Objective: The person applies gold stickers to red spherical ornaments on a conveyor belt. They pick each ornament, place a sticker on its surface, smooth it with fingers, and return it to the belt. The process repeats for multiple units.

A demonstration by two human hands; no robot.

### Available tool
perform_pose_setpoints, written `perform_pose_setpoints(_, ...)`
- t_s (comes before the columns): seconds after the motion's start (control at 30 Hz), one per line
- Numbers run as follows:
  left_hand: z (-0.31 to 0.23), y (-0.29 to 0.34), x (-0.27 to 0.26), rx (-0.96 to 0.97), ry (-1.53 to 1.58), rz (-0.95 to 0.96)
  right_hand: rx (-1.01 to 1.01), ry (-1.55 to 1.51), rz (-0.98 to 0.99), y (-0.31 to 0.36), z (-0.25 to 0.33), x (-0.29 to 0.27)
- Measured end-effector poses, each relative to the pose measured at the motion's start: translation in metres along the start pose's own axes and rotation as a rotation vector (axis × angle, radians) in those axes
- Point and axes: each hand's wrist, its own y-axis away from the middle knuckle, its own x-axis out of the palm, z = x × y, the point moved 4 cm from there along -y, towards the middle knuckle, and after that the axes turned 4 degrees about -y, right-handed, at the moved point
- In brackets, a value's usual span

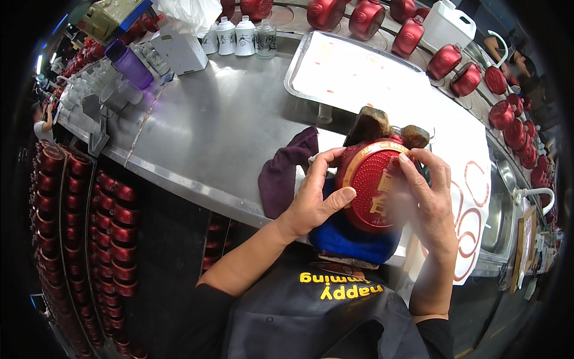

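Observation:
A round red bottle (367, 206) with a dotted face and gold characters rests on a blue padded support (353, 244) in front of me. Along its upper rim curves a gold band (372, 151). My left hand (315, 200) grips the bottle's left side, its thumb on the face and fingers round the edge. On the right side, my right hand (431, 190) has its bent fingertips pressed at the upper right rim, near the end of the band. Brown worn pads (368, 124) stand just behind the bottle. A purple cloth (288, 170) lies left of my left hand.
Behind stands a metal tray (353, 69) lined with white. White sheets with red ring outlines (466, 218) lie at right. Red bottles (445, 60) line a conveyor at back right; more fill racks (116, 227) at lower left. White bottles (244, 36) and a purple jug (130, 66) stand back left.

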Motion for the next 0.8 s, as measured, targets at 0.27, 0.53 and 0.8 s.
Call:
perform_pose_setpoints(0.27,0.005,0.001,-0.001,-0.016,0.111,0.029,0.023,0.012,0.008,0.007,-0.003,-0.002)
perform_pose_setpoints(0.53,0.001,0.000,-0.008,-0.026,-0.012,0.116,0.101,0.021,0.000,0.015,-0.009,-0.004)
perform_pose_setpoints(0.8,-0.006,0.004,-0.010,-0.018,-0.142,0.157,0.125,-0.062,-0.074,0.024,-0.026,0.001)
